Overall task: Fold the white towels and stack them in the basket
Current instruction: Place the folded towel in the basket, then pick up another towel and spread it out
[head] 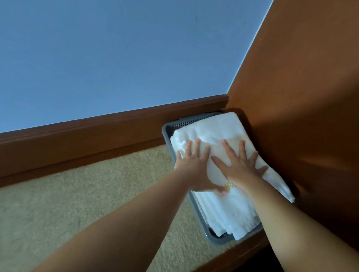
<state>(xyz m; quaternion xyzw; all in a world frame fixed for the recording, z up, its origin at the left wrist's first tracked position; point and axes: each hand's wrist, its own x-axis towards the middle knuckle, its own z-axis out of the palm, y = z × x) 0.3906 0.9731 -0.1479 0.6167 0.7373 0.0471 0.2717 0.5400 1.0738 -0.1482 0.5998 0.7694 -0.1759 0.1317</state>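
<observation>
A grey plastic basket (167,129) sits on the carpet in the corner of the room. It holds a stack of folded white towels (215,129); the top one bears yellow lettering, partly covered. My left hand (191,166) lies flat on the left part of the top towel, fingers straight and spread. My right hand (239,162) presses flat on the right part of the same towel, fingers spread too. The towel's right edge hangs over the basket rim towards the brown wall.
A blue wall (116,52) with a brown skirting board (93,130) runs behind the basket. A brown wooden panel (308,99) stands right against the basket. Beige carpet (70,203) covers the floor to the left.
</observation>
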